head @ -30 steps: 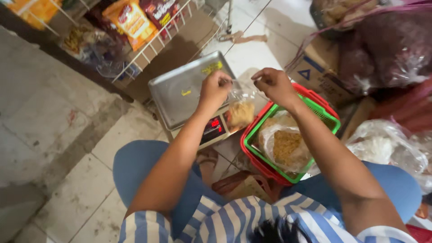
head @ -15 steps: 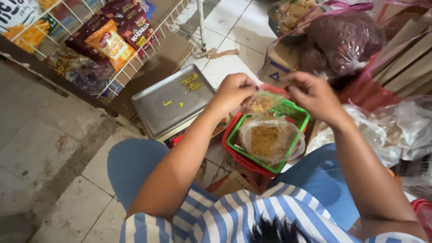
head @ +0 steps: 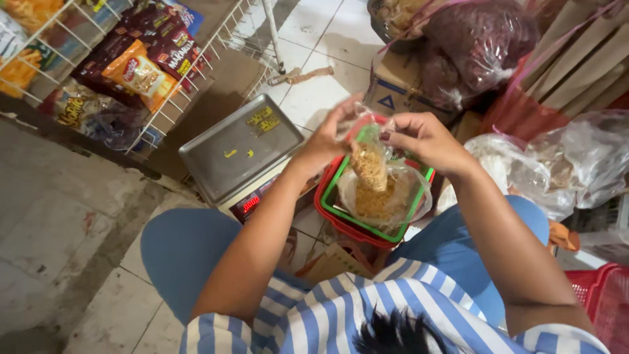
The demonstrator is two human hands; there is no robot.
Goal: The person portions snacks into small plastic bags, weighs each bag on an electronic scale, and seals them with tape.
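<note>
Both my hands hold a small clear plastic bag (head: pixel 368 164) of yellowish crumbly snack above a basket. My left hand (head: pixel 327 137) grips the bag's top on the left side and my right hand (head: pixel 422 139) pinches its top on the right. Below the bag, a red basket with a green inner basket (head: pixel 335 196) holds a larger open plastic bag of the same snack (head: pixel 383 200). A digital scale with a steel tray (head: pixel 239 147) sits on the floor to the left of the baskets; its tray has only a few crumbs.
A white wire rack (head: pixel 131 72) of packaged snacks stands at upper left. Big plastic sacks of dark goods (head: pixel 481 39) and a cardboard box (head: pixel 400 85) crowd the upper right. Clear bags (head: pixel 557 164) lie at right, and a red crate (head: pixel 603 301) sits at lower right.
My hands lifted the small bag off the scale tray and carried it right, over the green basket. The view shifted, so the scale now lies further left.
</note>
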